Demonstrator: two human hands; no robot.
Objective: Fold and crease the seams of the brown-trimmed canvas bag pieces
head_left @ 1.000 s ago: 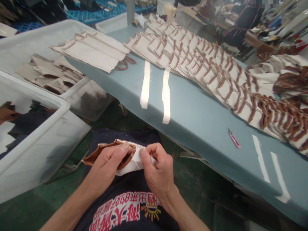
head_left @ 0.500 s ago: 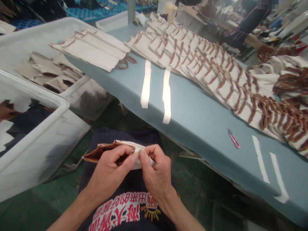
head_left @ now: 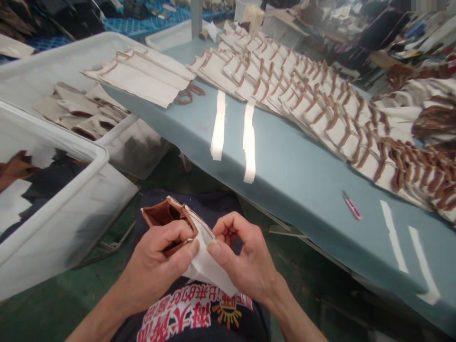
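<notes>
Over my lap is a sewn fabric pouch [head_left: 208, 266], white on the outside and brown inside, with its mouth gaping toward the far left. My left hand [head_left: 162, 266] pinches the brown-lined rim between thumb and forefinger, the fingertips reaching into the mouth. On the other side, my right hand [head_left: 247, 254] grips the white edge between thumb and bent fingers. Part of the pouch is hidden behind both hands. Beneath it lies the dark printed apron or garment [head_left: 192, 308].
A blue-grey table [head_left: 292, 175] slants across, bearing overlapping rows of white, brown-edged pieces [head_left: 278, 80], pink-handled snips [head_left: 351, 205] and white tape strips [head_left: 249, 142]. White plastic bins [head_left: 107, 156] with fabric pieces stand at left. A flatter stack of white panels [head_left: 142, 76] overhangs the table end.
The pouch has tilted and its mouth has opened wider, showing more of the white side. My right hand has moved slightly right, away from the left. The view has shifted a little.
</notes>
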